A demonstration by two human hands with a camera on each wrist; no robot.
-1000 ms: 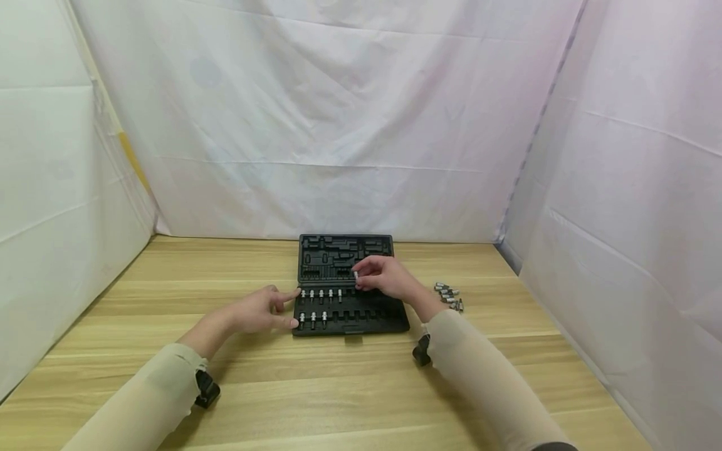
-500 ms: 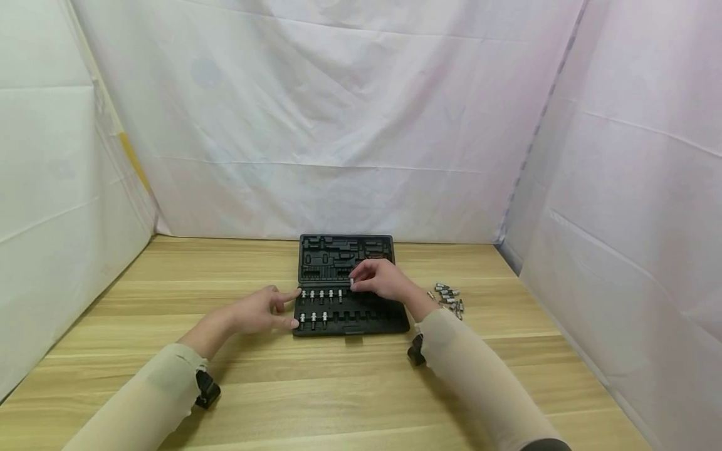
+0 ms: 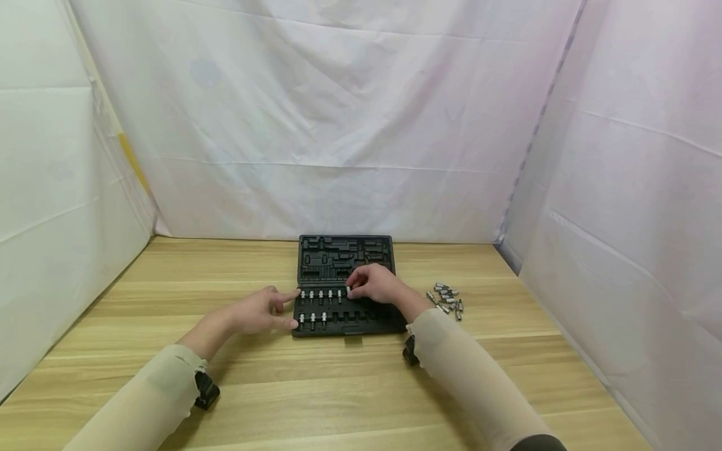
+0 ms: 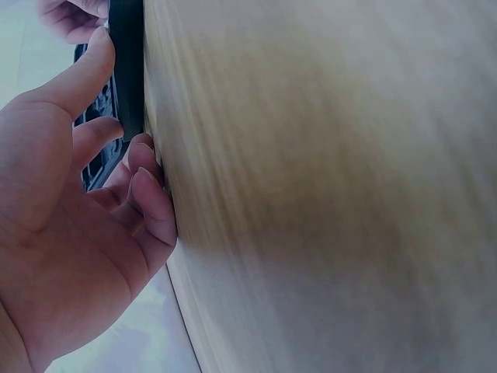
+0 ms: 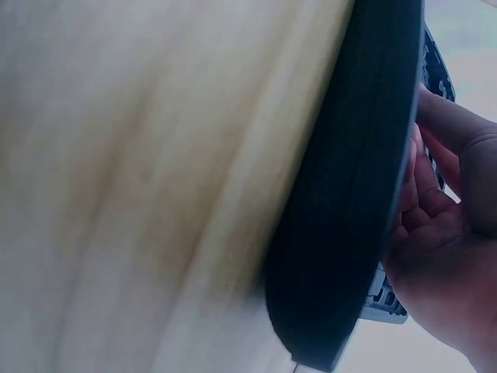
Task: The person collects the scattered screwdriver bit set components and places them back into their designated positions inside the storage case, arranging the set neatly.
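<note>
Lower and further left than a second ago, the right hand (image 3: 375, 284) has brought a small silver socket bit (image 3: 348, 289) from above the hinge down to the upper row (image 3: 321, 297) of the open black case (image 3: 389, 327). Thumb and fingertips pinch the bit just beside the row's fifth piece; whether it is seated in a slot cannot be told. The left hand (image 3: 259, 310) has stayed where it was, thumb and index finger spread wide and touching the case's left edge, the index near the hinge and the thumb at the front corner; its other fingers are bent, as the left wrist view shows. Three bits stand in the lower row (image 3: 313, 321), at its left end, with bare slots to their right. Behind, the moulded lid (image 3: 327, 244) lies open on the wooden desk (image 3: 316, 388). Right of the case, near the right sleeve (image 3: 468, 369), loose bits (image 3: 447, 299) lie in a scattered heap, more of them uncovered now that the forearm has shifted.
</note>
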